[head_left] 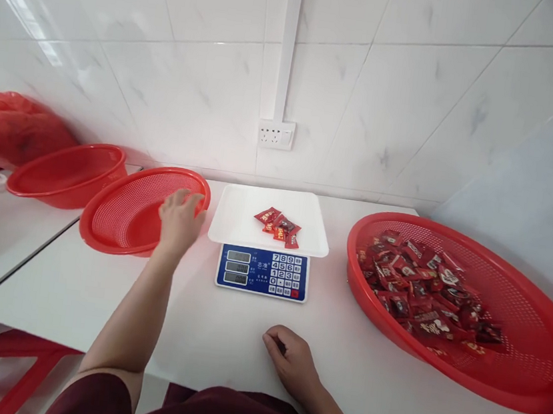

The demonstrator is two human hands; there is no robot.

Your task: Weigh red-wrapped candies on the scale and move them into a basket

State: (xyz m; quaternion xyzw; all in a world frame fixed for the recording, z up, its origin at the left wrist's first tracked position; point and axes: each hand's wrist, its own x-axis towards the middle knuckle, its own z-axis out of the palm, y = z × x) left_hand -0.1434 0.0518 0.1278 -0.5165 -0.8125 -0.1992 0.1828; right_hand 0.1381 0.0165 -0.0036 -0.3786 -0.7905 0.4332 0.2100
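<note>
Many candies (428, 286) fill basket (527, 379); few on tray (239, 219).

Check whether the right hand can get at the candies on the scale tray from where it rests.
Probably yes. The right hand rests curled on the table in front of the scale, and nothing stands between it and the candies on the white tray.

white table (219, 341), scale (263, 271), 2 red baskets (129, 216), right hand (290, 360)

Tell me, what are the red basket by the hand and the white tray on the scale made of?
The red basket looks like shiny moulded plastic, dotted all over with small holes. The white tray seems to be smooth plastic too, matte and plain, though a coated surface can't be ruled out.
</note>
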